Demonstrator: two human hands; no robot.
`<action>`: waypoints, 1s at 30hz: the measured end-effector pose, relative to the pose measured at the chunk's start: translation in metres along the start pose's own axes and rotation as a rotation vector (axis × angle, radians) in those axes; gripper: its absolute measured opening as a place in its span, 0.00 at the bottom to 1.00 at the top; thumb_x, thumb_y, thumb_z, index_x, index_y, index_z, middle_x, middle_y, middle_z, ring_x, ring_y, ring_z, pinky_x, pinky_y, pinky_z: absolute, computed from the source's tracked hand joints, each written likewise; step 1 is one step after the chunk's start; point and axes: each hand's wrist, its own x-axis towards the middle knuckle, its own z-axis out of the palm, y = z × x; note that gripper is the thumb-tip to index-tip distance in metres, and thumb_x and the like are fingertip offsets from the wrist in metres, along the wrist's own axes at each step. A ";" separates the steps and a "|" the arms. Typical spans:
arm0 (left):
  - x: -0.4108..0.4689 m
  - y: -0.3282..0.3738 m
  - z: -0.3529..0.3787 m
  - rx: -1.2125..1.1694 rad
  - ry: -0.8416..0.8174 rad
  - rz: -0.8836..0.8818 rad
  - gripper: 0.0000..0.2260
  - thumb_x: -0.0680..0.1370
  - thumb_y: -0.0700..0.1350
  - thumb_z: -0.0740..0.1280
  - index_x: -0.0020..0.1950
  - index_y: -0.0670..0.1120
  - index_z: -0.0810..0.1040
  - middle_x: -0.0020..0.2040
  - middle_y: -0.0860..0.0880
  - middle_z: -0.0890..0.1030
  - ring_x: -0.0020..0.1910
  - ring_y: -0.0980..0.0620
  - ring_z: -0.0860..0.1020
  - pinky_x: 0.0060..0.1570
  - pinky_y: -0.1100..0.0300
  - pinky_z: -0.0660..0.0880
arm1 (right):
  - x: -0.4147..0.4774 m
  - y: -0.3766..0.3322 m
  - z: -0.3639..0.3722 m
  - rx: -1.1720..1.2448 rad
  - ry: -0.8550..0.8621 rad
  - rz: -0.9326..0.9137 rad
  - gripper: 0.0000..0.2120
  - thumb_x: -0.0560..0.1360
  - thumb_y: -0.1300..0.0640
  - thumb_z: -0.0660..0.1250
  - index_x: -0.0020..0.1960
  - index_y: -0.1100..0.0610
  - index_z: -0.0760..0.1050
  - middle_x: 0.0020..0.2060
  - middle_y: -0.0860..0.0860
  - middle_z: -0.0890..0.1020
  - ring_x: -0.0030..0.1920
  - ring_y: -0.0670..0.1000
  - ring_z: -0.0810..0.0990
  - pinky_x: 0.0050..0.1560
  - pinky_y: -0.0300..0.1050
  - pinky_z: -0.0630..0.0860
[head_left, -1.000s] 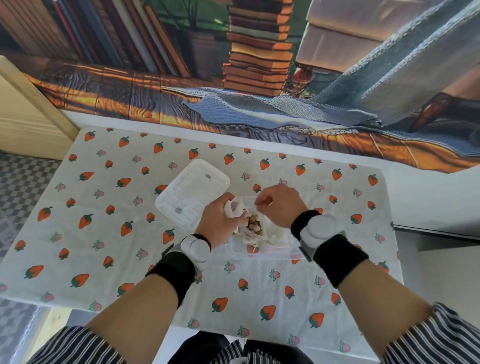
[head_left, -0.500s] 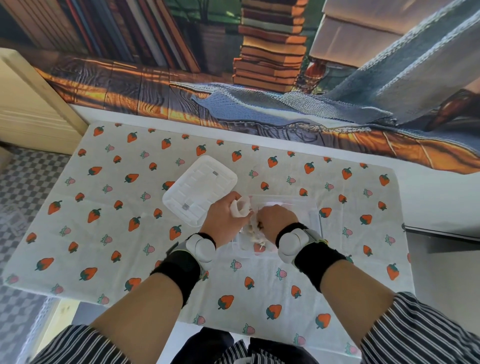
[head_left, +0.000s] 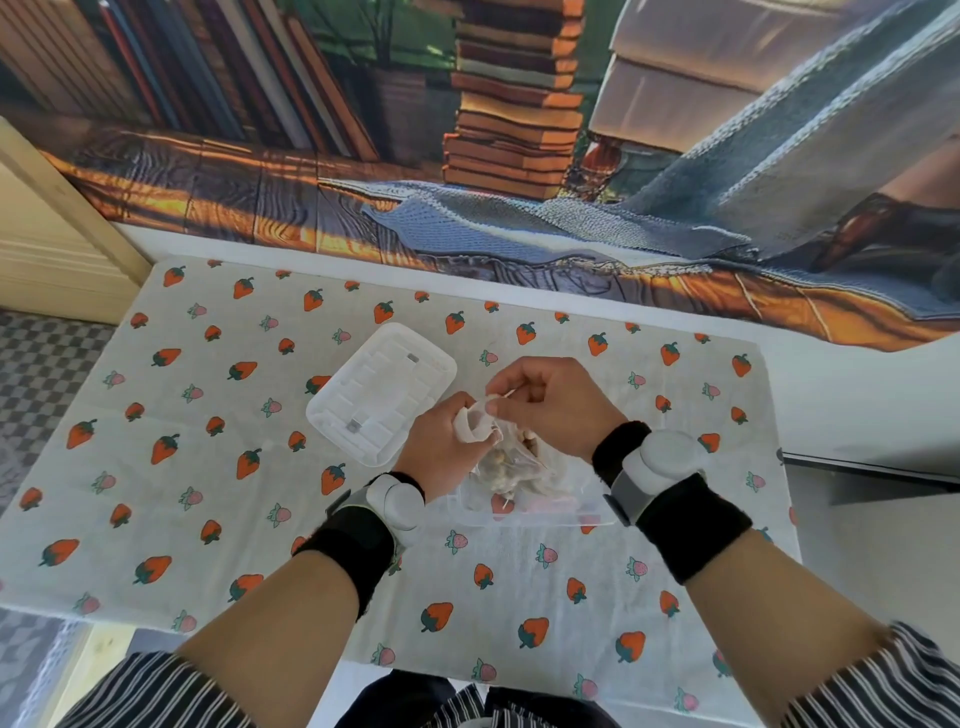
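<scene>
Plastic bag (head_left: 511, 465) of what may be nuts: my left hand (head_left: 439, 447) clamps its neck, my right hand (head_left: 550, 400) pinches the rim, so I part it slowly over the tub (head_left: 550, 517).

thin clear plastic bag (head_left: 511, 462), glossy clear plastic box (head_left: 524, 512), matt white plastic lid (head_left: 381, 391), soft cloth tablecloth (head_left: 156, 467).

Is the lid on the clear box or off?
Off. The white lid lies on the tablecloth left of the clear box.
</scene>
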 end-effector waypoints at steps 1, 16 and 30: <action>0.000 0.001 0.001 -0.013 -0.009 -0.002 0.08 0.75 0.49 0.75 0.47 0.50 0.77 0.37 0.53 0.80 0.37 0.55 0.78 0.40 0.58 0.77 | -0.001 -0.003 0.001 -0.027 -0.032 -0.014 0.06 0.71 0.59 0.77 0.47 0.55 0.84 0.33 0.38 0.83 0.33 0.42 0.78 0.37 0.34 0.75; 0.000 -0.002 0.001 -0.006 0.005 -0.005 0.11 0.75 0.50 0.75 0.42 0.51 0.73 0.33 0.55 0.74 0.31 0.61 0.72 0.33 0.69 0.67 | 0.005 0.058 -0.005 -0.546 0.092 0.257 0.09 0.78 0.60 0.64 0.49 0.55 0.84 0.48 0.49 0.85 0.47 0.48 0.81 0.48 0.36 0.74; 0.001 -0.004 -0.007 -0.007 0.022 0.007 0.10 0.75 0.51 0.75 0.43 0.55 0.73 0.37 0.55 0.77 0.36 0.57 0.76 0.39 0.63 0.73 | -0.001 0.050 0.030 -1.018 -0.323 0.007 0.17 0.80 0.56 0.59 0.68 0.55 0.70 0.53 0.55 0.80 0.55 0.57 0.79 0.54 0.45 0.71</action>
